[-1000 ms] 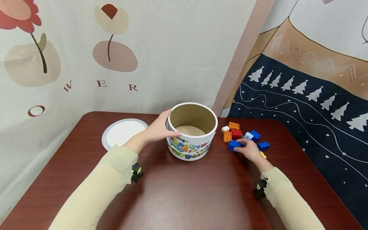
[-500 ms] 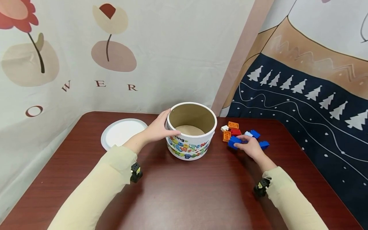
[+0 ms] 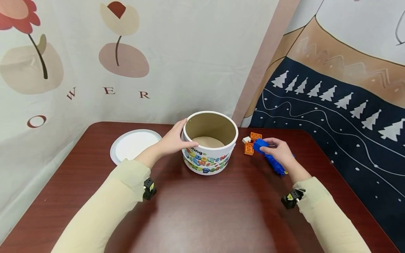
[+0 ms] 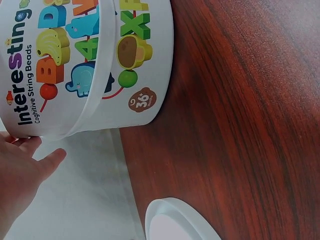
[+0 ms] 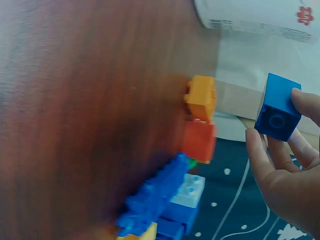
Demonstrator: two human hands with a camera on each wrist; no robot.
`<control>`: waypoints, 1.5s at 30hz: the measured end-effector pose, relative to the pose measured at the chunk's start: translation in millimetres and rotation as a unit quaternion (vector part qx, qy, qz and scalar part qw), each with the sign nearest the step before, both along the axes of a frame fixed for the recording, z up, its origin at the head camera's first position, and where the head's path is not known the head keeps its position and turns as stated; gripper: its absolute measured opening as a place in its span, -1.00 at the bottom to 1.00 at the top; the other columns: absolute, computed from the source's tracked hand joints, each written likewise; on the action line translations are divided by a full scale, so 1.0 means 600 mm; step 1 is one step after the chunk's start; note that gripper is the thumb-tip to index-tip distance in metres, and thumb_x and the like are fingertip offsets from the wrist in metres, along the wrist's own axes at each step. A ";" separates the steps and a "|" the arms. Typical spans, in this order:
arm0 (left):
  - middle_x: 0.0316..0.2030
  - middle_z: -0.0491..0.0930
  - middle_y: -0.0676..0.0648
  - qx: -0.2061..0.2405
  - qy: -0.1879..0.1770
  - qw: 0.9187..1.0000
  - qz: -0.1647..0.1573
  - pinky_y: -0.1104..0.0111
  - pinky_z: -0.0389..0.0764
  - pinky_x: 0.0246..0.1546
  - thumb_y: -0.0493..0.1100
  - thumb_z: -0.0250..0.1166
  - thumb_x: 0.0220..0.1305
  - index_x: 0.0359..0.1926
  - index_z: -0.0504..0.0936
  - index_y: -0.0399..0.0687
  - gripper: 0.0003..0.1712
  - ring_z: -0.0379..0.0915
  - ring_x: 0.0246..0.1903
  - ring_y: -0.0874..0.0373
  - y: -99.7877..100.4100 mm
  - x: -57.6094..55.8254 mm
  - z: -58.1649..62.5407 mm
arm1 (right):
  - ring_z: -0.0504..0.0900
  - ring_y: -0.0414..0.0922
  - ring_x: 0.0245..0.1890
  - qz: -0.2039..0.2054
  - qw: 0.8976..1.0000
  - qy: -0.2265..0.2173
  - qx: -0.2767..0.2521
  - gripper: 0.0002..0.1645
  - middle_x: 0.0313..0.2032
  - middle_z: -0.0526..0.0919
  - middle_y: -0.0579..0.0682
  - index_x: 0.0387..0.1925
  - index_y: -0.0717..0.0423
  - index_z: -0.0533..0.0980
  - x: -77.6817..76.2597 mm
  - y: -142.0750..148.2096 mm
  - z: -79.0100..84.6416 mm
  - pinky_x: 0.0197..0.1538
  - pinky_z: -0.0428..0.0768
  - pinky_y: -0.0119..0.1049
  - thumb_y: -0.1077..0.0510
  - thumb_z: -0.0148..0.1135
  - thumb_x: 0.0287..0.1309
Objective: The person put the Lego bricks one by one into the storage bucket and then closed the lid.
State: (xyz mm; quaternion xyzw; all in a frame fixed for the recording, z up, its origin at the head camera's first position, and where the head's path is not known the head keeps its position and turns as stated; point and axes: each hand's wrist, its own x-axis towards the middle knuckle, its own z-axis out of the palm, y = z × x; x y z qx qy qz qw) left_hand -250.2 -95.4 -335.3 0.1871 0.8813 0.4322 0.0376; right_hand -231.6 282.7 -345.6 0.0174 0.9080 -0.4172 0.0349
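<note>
A white bucket (image 3: 205,160) with colourful printed letters and a tan inside stands upright at the back of the table. My left hand (image 3: 174,140) holds its left side, thumb across the front just below the rim, other fingers round the far side. In my right hand (image 3: 280,153) a blue toy brick (image 3: 260,145) is pinched between thumb and fingers, raised above the pile. The right wrist view shows the hollow end of this blue brick (image 5: 278,107). Below that hand lies a long bumpy blue piece (image 3: 275,165), partly covered by the hand.
Orange bricks (image 3: 249,148) and a white brick (image 3: 246,140) lie right of the bucket. A red brick (image 5: 199,141), light blue brick (image 5: 191,190) and yellow piece (image 5: 140,232) show in the right wrist view. A white round lid (image 3: 134,144) lies left; patterned cloth (image 3: 190,59) hangs behind.
My right hand has lifted the blue brick up off the pile, uncovering the long blue piece beneath. The left hand stays on the bucket.
</note>
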 end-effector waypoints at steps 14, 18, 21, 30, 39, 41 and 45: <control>0.40 -0.02 -0.22 -0.001 0.002 1.000 0.003 0.00 0.17 0.33 0.04 0.42 0.01 0.45 -0.11 -0.14 0.16 0.04 0.36 -0.08 -0.006 0.001 0.004 | 0.43 0.12 0.06 0.007 1.000 0.019 0.005 -0.38 0.13 0.45 0.26 0.22 0.17 0.34 -0.012 -0.033 0.073 0.15 0.44 0.03 -0.07 0.14 0.23; 0.40 -0.01 -0.21 -0.002 0.004 1.000 -0.001 0.01 0.18 0.33 0.05 0.42 0.01 0.45 -0.10 -0.12 0.15 0.04 0.36 -0.07 -0.005 0.002 0.005 | 0.42 0.09 0.07 0.015 0.999 0.029 0.009 -0.39 0.14 0.45 0.24 0.23 0.16 0.34 -0.014 -0.049 0.088 0.13 0.48 -0.05 -0.05 0.13 0.24; 0.40 0.00 -0.20 -0.001 0.006 1.000 -0.002 0.01 0.18 0.33 0.07 0.42 0.00 0.45 -0.10 -0.11 0.16 0.04 0.36 -0.07 -0.004 0.001 0.003 | 0.43 0.10 0.09 0.022 0.999 0.037 0.004 -0.39 0.17 0.43 0.23 0.24 0.17 0.34 -0.016 -0.063 0.099 0.14 0.49 -0.06 -0.05 0.13 0.24; 0.39 0.01 -0.21 -0.001 0.011 1.000 -0.001 0.00 0.18 0.33 0.06 0.42 0.00 0.45 -0.09 -0.11 0.15 0.06 0.35 -0.08 -0.006 -0.001 0.002 | 0.44 0.09 0.10 0.037 0.998 0.041 -0.024 -0.42 0.14 0.47 0.22 0.22 0.15 0.36 -0.029 -0.107 0.125 0.21 0.46 -0.04 0.01 0.18 0.22; 0.40 0.00 -0.21 -0.002 0.006 1.000 0.001 0.00 0.19 0.33 0.07 0.42 0.00 0.45 -0.10 -0.13 0.16 0.05 0.35 -0.08 -0.006 -0.001 -0.002 | 0.46 0.10 0.07 0.066 0.996 0.033 -0.052 -0.47 0.12 0.48 0.24 0.17 0.18 0.40 -0.037 -0.160 0.129 0.22 0.45 -0.04 0.08 0.20 0.20; 0.40 0.00 -0.21 -0.002 0.006 1.000 0.000 0.00 0.20 0.32 0.08 0.42 0.00 0.45 -0.10 -0.13 0.16 0.06 0.35 -0.08 -0.005 -0.001 -0.004 | 0.48 0.10 0.05 0.075 0.995 0.036 -0.054 -0.49 0.10 0.50 0.24 0.15 0.18 0.42 -0.039 -0.170 0.126 0.20 0.46 -0.04 0.10 0.21 0.19; 0.40 0.00 -0.20 -0.002 0.005 1.000 0.000 0.00 0.21 0.31 0.08 0.42 0.00 0.45 -0.10 -0.12 0.16 0.07 0.35 -0.08 -0.002 0.001 -0.003 | 0.50 0.09 0.02 0.086 0.994 0.038 -0.049 -0.50 0.07 0.52 0.23 0.13 0.17 0.44 -0.044 -0.184 0.119 0.18 0.48 -0.06 0.09 0.23 0.18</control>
